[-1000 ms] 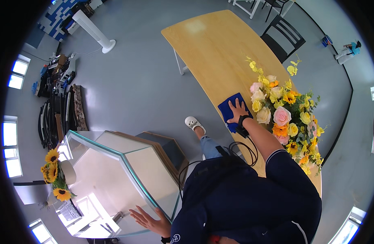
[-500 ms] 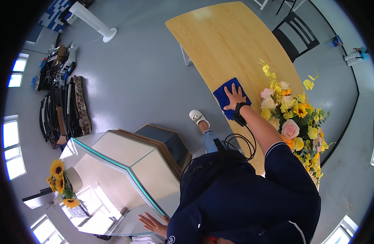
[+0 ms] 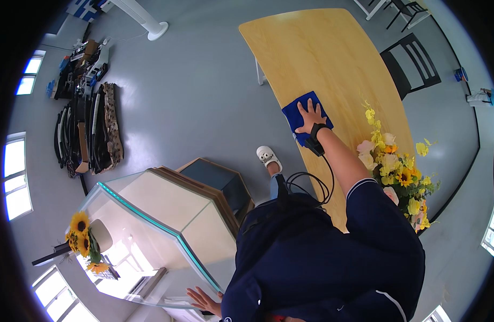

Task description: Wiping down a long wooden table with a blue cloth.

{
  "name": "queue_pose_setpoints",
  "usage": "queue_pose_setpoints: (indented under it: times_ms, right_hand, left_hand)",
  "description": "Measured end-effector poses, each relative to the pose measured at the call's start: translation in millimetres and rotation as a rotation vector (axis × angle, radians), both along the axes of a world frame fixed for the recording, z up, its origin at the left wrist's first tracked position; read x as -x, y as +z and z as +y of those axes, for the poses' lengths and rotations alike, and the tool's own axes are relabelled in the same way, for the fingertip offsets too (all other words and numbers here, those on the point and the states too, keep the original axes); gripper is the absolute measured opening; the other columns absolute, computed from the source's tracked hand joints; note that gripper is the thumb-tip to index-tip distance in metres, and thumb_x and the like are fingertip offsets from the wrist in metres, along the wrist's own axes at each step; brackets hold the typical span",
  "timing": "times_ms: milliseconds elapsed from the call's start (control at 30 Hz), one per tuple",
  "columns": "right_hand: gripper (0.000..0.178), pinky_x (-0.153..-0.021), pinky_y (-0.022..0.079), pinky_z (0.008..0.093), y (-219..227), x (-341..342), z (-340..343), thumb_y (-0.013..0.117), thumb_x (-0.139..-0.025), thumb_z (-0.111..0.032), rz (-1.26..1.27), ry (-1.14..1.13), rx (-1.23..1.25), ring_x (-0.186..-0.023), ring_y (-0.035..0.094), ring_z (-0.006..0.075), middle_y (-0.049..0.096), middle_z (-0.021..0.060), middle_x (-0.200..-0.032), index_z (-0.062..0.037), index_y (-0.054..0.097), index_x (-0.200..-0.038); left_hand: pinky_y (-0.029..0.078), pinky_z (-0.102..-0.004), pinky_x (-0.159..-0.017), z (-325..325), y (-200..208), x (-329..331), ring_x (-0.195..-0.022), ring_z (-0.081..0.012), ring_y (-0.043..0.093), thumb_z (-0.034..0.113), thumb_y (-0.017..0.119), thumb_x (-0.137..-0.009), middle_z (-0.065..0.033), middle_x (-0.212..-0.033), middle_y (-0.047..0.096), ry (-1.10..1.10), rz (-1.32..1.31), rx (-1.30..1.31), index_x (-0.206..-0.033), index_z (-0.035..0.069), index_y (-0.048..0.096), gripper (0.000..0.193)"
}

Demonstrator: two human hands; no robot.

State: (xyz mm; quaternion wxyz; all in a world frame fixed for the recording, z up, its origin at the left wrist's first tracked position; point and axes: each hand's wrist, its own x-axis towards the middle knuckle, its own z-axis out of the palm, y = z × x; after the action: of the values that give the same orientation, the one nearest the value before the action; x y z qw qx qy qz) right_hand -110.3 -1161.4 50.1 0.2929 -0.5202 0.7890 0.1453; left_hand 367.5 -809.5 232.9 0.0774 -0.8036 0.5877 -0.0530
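My right hand (image 3: pixel 310 117) lies flat with its fingers spread on a folded dark blue cloth (image 3: pixel 292 113), pressed onto the pale wooden table (image 3: pixel 324 59) near its left edge. A black strap with a cable hanging from it circles that wrist. My left hand (image 3: pixel 205 301) is low at the left, open, its fingers apart, by the edge of a glass-topped counter (image 3: pixel 174 234). I cannot tell whether it touches the glass. Beside my right forearm stands a bouquet of yellow, pink and orange flowers (image 3: pixel 405 174).
Sunflowers in a white pot (image 3: pixel 101 236) stand on the counter's far-left side. A black chair (image 3: pixel 410 64) is at the table's right side. A white tower-shaped appliance (image 3: pixel 142 19) stands on the grey floor, and dark gear (image 3: pixel 91 126) is piled along the left wall.
The whole view has shifted, with the table and counter sitting differently in the picture. My right hand stays flat on the cloth, which lies slightly farther along the table's left edge.
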Motion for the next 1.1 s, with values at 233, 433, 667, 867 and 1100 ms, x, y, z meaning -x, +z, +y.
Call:
queue_pose_setpoints:
  times_ms: [233,433,667,867,1100]
  right_hand:
    - [0.096,-0.091,0.026,0.0584,-5.7,6.6,-48.2,0.071,-0.061,-0.038,-0.02,-0.016,-0.028,-0.126,0.003,0.0328,-0.006,0.0064,-0.139,-0.031,0.006,-0.132]
    - [0.097,-0.09,0.026,0.0595,-8.2,4.8,-81.1,0.071,-0.061,-0.038,-0.007,-0.049,-0.019,-0.126,0.003,0.0339,-0.006,0.0079,-0.138,-0.0289,0.005,-0.132]
    - [0.096,-0.089,0.026,0.0601,-5.9,5.9,-87.1,0.07,-0.062,-0.039,-0.015,-0.038,-0.008,-0.125,0.004,0.0358,-0.005,0.0089,-0.138,-0.0272,0.006,-0.132]
    - [0.093,-0.088,0.025,0.0623,-1.6,8.8,-85.2,0.07,-0.063,-0.035,-0.029,-0.042,0.031,-0.125,0.005,0.0371,-0.001,0.0101,-0.138,-0.0275,0.007,-0.132]
    - [0.088,-0.088,0.023,0.0632,6.1,5.9,-81.4,0.068,-0.066,-0.032,-0.073,-0.059,0.062,-0.125,0.004,0.0374,-0.003,0.0112,-0.138,-0.0357,0.008,-0.13]
  left_hand:
    - [0.012,-0.0543,-0.097,-24.0,12.5,28.5,-0.124,-0.0295,0.022,0.045,0.038,-0.081,-0.0118,-0.134,0.024,0.265,-0.096,0.024,-0.128,0.017,0.029,0.055]
    - [0.011,-0.0534,-0.098,-126.0,31.2,100.8,-0.124,-0.0299,0.022,0.047,0.043,-0.079,-0.0116,-0.133,0.026,0.227,-0.007,0.375,-0.128,0.018,0.03,0.058]
    - [0.015,-0.0567,-0.096,-208.9,30.6,101.0,-0.122,-0.0294,0.026,0.045,0.046,-0.078,-0.0093,-0.131,0.03,0.118,0.028,0.449,-0.125,0.019,0.033,0.055]
    - [0.012,-0.0605,-0.094,-258.5,16.6,84.6,-0.125,-0.0294,0.016,0.044,0.046,-0.078,-0.0079,-0.134,0.024,0.117,-0.087,0.158,-0.125,0.022,0.034,0.053]
    - [0.011,-0.0642,-0.091,-266.5,2.3,77.5,-0.127,-0.0321,0.005,0.039,0.049,-0.077,-0.0063,-0.135,0.023,0.2,-0.068,-0.238,-0.12,0.019,0.041,0.049]
